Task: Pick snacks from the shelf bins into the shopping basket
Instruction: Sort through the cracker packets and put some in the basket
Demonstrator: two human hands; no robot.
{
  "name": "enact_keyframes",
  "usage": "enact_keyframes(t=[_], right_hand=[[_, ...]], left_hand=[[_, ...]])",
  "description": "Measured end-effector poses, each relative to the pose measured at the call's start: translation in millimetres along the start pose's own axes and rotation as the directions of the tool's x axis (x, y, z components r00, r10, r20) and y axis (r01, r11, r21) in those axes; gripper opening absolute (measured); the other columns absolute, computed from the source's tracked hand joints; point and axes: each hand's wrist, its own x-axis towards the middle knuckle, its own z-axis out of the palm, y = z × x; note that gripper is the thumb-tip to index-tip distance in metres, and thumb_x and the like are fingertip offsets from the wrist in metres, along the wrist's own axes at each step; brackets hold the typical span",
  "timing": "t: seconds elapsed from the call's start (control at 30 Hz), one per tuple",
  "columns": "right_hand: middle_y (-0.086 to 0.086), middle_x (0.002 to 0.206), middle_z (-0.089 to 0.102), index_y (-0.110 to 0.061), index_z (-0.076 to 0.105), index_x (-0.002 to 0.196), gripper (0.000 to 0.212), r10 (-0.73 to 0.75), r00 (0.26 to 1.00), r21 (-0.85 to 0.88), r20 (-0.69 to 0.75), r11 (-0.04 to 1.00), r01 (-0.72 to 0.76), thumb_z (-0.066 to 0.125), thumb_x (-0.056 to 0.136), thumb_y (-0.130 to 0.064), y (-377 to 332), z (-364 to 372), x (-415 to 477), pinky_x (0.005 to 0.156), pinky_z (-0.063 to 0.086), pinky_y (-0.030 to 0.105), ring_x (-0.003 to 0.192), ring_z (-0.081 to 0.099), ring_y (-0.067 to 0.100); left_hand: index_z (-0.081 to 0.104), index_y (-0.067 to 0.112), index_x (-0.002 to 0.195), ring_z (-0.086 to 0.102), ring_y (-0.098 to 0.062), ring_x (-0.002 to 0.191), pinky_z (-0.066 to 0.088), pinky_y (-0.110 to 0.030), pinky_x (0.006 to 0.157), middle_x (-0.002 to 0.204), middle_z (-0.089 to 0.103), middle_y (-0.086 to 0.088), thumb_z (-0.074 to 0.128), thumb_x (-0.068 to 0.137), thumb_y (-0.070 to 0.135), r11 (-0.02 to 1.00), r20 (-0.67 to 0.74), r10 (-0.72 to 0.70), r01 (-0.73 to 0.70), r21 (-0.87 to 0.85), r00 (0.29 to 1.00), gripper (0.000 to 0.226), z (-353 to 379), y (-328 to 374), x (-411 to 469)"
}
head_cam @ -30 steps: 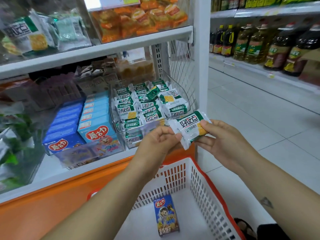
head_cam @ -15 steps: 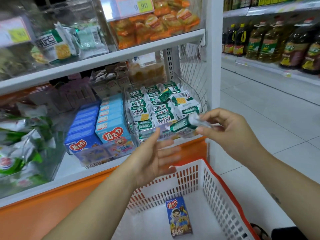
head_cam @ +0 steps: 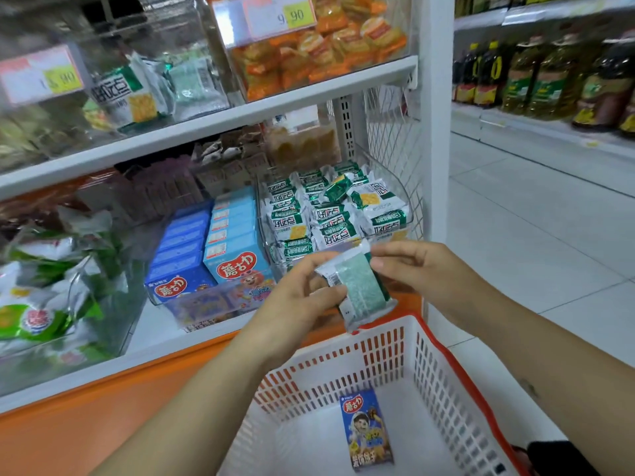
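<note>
Both grips on one cracker packet [head_cam: 357, 290]. My left grip [head_cam: 302, 297] pinches its left end, thumb on top and fingers curled under. My right grip [head_cam: 422, 269] pinches the upper right corner with the fingertips, the other fingers loosely bent. The packet's back side faces up: pale green panel, barcode strip on the left, clear seal at the near end. It is tilted, near end lower. The packet hangs in the air over the far rim of the shopping basket [head_cam: 343, 355], just in front of the shelf edge [head_cam: 206, 333], not touching either.

The basket is white plastic mesh with a red rim and sits near and right, below my forearms. One blue snack box [head_cam: 366, 431] lies flat on the basket bottom, face up.

Far of my grips, on the lower shelf, a clear bin [head_cam: 400, 187] holds a pile of green-and-white packets [head_cam: 330, 218] with the same print. Left of that bin stand a row of light blue boxes [head_cam: 237, 249] and a row of darker blue boxes [head_cam: 182, 259], side by side and touching. Further left are green and white bags [head_cam: 44, 304], blurred.

On the upper shelf, a bin of orange packets [head_cam: 326, 46] has a price tag [head_cam: 281, 13] on its front. Oil bottles [head_cam: 549, 73] line a shelf far right across the tiled floor [head_cam: 532, 235].
</note>
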Motion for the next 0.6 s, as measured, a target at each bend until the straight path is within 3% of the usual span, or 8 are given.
enact_keyframes(t=[0.1, 0.17, 0.23, 0.33, 0.43, 0.5, 0.6], right_hand=[[0.002, 0.098, 0.074, -0.018, 0.072, 0.098, 0.042, 0.022, 1.0, 0.071, -0.007, 0.997, -0.022, 0.072, 0.066, -0.044, 1.6, -2.0, 0.6, 0.095, 0.052, 0.045, 0.095, 0.07, 0.021], [0.004, 0.096, 0.074, -0.014, 0.072, 0.095, 0.027, 0.03, 0.999, 0.109, -0.026, 0.994, -0.027, 0.072, 0.076, -0.033, 3.1, -2.5, 1.9, 0.093, 0.052, 0.045, 0.093, 0.07, 0.023], [0.005, 0.093, 0.074, -0.015, 0.072, 0.091, 0.009, 0.048, 0.997, 0.154, -0.067, 0.987, -0.037, 0.068, 0.084, -0.019, 4.1, -1.9, 3.3, 0.089, 0.054, 0.042, 0.091, 0.07, 0.024], [0.003, 0.093, 0.074, -0.018, 0.072, 0.095, 0.015, 0.068, 0.998, 0.122, -0.018, 0.99, -0.065, 0.065, 0.085, -0.028, 3.7, -4.5, 3.1, 0.078, 0.054, 0.034, 0.089, 0.068, 0.024], [0.004, 0.099, 0.074, -0.016, 0.068, 0.108, 0.044, 0.127, 0.983, 0.126, 0.133, 0.982, -0.144, 0.07, 0.068, -0.036, -0.5, -8.5, 0.2, 0.081, 0.055, 0.035, 0.09, 0.071, 0.022], [0.007, 0.101, 0.074, -0.012, 0.066, 0.112, 0.055, 0.157, 0.979, 0.18, 0.128, 0.967, -0.179, 0.072, 0.061, -0.032, 0.0, -9.0, 0.4, 0.09, 0.053, 0.042, 0.095, 0.07, 0.026], [0.009, 0.104, 0.073, -0.009, 0.063, 0.117, 0.06, 0.204, 0.976, 0.232, 0.077, 0.948, -0.216, 0.074, 0.062, -0.03, 2.9, -8.0, 1.5, 0.097, 0.05, 0.046, 0.099, 0.069, 0.029]], left_hand=[[0.056, 0.026, 0.113, 0.069, -0.03, 0.094, 0.055, -0.044, 0.089, 0.098, 0.067, -0.011, 0.056, 0.092, 0.002, 0.993, 0.015, 0.046, -0.047, 0.107, 0.999, 0.032, 2.8, 3.8, -0.6], [0.057, 0.03, 0.109, 0.066, -0.035, 0.099, 0.053, -0.047, 0.092, 0.11, 0.063, -0.018, 0.057, 0.092, 0.002, 0.991, 0.01, 0.053, -0.054, 0.12, 0.999, 0.032, 4.7, 6.6, -0.8], [0.057, 0.031, 0.109, 0.065, -0.036, 0.102, 0.051, -0.05, 0.093, 0.114, 0.061, -0.023, 0.057, 0.092, 0.003, 0.993, 0.002, 0.043, -0.043, 0.11, 0.999, 0.032, 5.6, 7.3, 0.6], [0.056, 0.027, 0.115, 0.066, -0.032, 0.097, 0.051, -0.048, 0.093, 0.11, 0.062, -0.027, 0.056, 0.093, 0.006, 0.999, -0.022, 0.008, -0.007, 0.05, 1.0, 0.03, 6.3, 5.8, 5.4], [0.058, 0.023, 0.116, 0.066, -0.018, 0.08, 0.057, -0.03, 0.07, 0.098, 0.068, -0.013, 0.055, 0.094, 0.01, 0.995, -0.055, -0.06, 0.056, -0.077, 0.997, 0.026, 6.2, 5.6, 11.9], [0.056, 0.021, 0.119, 0.068, -0.01, 0.07, 0.055, -0.023, 0.059, 0.089, 0.072, 0.0, 0.057, 0.094, 0.013, 0.982, -0.046, -0.119, 0.111, -0.152, 0.992, 0.026, 6.6, 6.6, 14.9], [0.049, 0.026, 0.129, 0.069, -0.009, 0.073, 0.058, -0.031, 0.072, 0.092, 0.072, 0.005, 0.064, 0.088, 0.017, 0.964, -0.032, -0.185, 0.176, -0.197, 0.982, 0.045, 6.3, 3.8, 16.4]])
